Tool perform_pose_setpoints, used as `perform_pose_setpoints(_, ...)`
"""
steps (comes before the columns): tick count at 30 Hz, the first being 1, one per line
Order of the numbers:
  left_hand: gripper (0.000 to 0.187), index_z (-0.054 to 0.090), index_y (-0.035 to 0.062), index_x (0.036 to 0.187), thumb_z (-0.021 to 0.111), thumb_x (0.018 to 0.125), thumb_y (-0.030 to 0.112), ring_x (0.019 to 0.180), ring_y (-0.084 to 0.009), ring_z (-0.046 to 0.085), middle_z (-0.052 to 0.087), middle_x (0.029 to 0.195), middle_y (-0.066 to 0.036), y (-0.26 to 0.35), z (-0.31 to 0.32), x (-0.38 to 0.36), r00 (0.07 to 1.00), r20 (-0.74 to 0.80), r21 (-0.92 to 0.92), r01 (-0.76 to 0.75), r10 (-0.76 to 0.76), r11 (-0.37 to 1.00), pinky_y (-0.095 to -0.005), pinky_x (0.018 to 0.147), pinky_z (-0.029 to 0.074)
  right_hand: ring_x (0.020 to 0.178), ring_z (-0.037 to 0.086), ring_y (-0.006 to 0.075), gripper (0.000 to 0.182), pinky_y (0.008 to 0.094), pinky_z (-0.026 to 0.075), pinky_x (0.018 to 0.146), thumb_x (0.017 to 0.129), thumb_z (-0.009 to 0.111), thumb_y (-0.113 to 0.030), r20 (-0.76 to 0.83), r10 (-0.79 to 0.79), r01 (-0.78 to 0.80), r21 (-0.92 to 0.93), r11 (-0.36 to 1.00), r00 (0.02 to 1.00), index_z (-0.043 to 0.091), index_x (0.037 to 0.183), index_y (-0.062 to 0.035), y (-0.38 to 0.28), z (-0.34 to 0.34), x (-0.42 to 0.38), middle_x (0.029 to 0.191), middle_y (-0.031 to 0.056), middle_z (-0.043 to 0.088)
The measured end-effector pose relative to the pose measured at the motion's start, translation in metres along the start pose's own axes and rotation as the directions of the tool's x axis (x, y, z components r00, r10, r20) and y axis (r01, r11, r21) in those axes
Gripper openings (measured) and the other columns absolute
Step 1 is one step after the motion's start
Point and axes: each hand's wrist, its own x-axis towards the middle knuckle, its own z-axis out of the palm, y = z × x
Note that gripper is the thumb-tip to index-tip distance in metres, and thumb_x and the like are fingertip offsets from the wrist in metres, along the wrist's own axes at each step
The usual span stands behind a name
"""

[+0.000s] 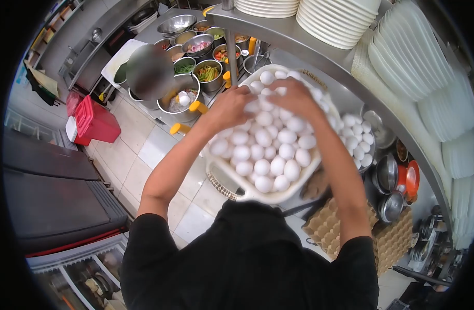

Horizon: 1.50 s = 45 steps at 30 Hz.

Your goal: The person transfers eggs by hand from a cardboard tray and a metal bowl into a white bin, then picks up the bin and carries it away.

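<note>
Eggs filled a white basket over the desk; left hand and right hand lay spread on the pile, gripping nothing clearly, and needed light, even pressure.

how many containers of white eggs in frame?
2: a white basket heaped with eggs under the left hand and right hand, and a metal bowl right of it, partly hidden.
</note>
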Motion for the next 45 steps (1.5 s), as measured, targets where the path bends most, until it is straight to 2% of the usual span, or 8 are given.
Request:
perform_pose_setpoints(2,0.046,0.069,0.0072,0.114,0.080,0.070,0.017,0.107,-0.0350,0.061,0.063,0.116,-0.015,-0.005,0.004,0.002,1.000,-0.003,-0.057,0.003,-0.003,0.998,-0.0435,0.091,0.052,0.103,0.066,0.0276,0.038,0.0392,0.053,0.089,0.082,0.066,-0.030,-0.051,-0.067,0.080,0.344,0.936,0.996,0.069,0.116,-0.0123,0.051,-0.003,0.023,0.113,0.0139,0.069)
perform_pose_setpoints(7,0.045,0.070,0.0044,0.113,0.081,0.071,0.017,0.106,-0.0348,0.062,0.064,0.116,-0.015,-0.009,0.003,0.004,0.999,-0.034,-0.178,-0.006,0.000,0.984,-0.0424,0.091,0.051,0.098,0.067,0.0305,0.037,0.0405,0.054,0.086,0.078,0.068,-0.023,0.057,0.305,-0.310,0.166,0.936,0.951,0.067,0.113,-0.0117,0.031,-0.043,-0.009,0.107,0.0171,0.069)
perform_pose_setpoints(14,0.037,0.071,0.0015,0.106,0.080,0.077,0.023,0.100,-0.0311,0.065,0.066,0.112,-0.013,-0.006,-0.020,-0.004,0.982,-0.176,-0.249,0.020,-0.066,0.968,-0.0387,0.088,0.051,0.099,0.067,0.0316,0.039,0.0397,0.051,0.090,0.074,0.076,-0.031,-0.180,0.070,-0.079,-0.044,0.996,0.981,0.068,0.105,-0.0093,0.045,-0.023,-0.022,0.106,0.0132,0.070)
perform_pose_setpoints(20,0.025,0.072,-0.0001,0.100,0.075,0.087,0.021,0.090,-0.0183,0.065,0.068,0.104,-0.010,-0.022,-0.019,-0.006,0.928,-0.228,-0.386,0.191,-0.294,0.903,-0.0307,0.081,0.050,0.082,0.063,0.0246,0.040,0.0364,0.050,0.080,0.080,0.066,-0.039,0.146,0.271,-0.307,0.508,0.805,0.951,0.070,0.100,-0.0052,0.015,-0.050,0.020,0.096,0.0080,0.068)
perform_pose_setpoints(24,0.021,0.072,0.0006,0.100,0.073,0.090,0.019,0.086,-0.0141,0.063,0.068,0.101,-0.007,-0.017,-0.019,-0.020,0.871,-0.233,-0.486,0.280,-0.432,0.828,-0.0282,0.078,0.050,0.084,0.059,0.0222,0.033,0.0356,0.049,0.080,0.074,0.064,-0.032,-0.005,0.105,-0.067,0.740,0.669,0.995,0.067,0.086,-0.0016,0.028,-0.006,0.057,0.086,0.0088,0.063)
perform_pose_setpoints(28,0.018,0.072,0.0010,0.101,0.071,0.091,0.017,0.085,-0.0111,0.061,0.067,0.095,-0.004,-0.028,-0.010,-0.048,0.828,-0.259,-0.564,0.287,-0.497,0.774,-0.0257,0.077,0.049,0.104,0.061,0.0315,0.021,0.0383,0.050,0.088,0.070,0.067,-0.014,-0.118,-0.034,0.064,0.263,0.963,0.992,0.068,0.090,-0.0057,0.012,0.018,0.073,0.108,0.0155,0.064)
perform_pose_setpoints(38,0.017,0.070,-0.0008,0.099,0.072,0.086,0.010,0.087,-0.0157,0.062,0.068,0.100,-0.009,0.054,-0.028,-0.090,0.783,-0.385,-0.541,0.238,-0.488,0.807,-0.0279,0.075,0.048,0.107,0.058,0.0336,0.030,0.0407,0.046,0.097,0.065,0.066,0.002,-0.464,-0.475,0.522,-0.031,0.852,0.748,0.069,0.095,-0.0055,0.020,0.046,0.047,0.109,0.0140,0.064)
perform_pose_setpoints(45,0.026,0.068,-0.0043,0.106,0.070,0.082,0.002,0.099,-0.0222,0.062,0.065,0.107,-0.015,0.196,0.011,-0.068,0.976,-0.194,-0.801,-0.098,-0.100,0.591,-0.0335,0.088,0.049,0.112,0.057,0.0352,0.030,0.0414,0.046,0.099,0.078,0.068,-0.001,-0.704,-0.085,0.258,0.143,0.955,0.705,0.067,0.107,-0.0058,0.101,-0.011,-0.131,0.115,0.0144,0.063)
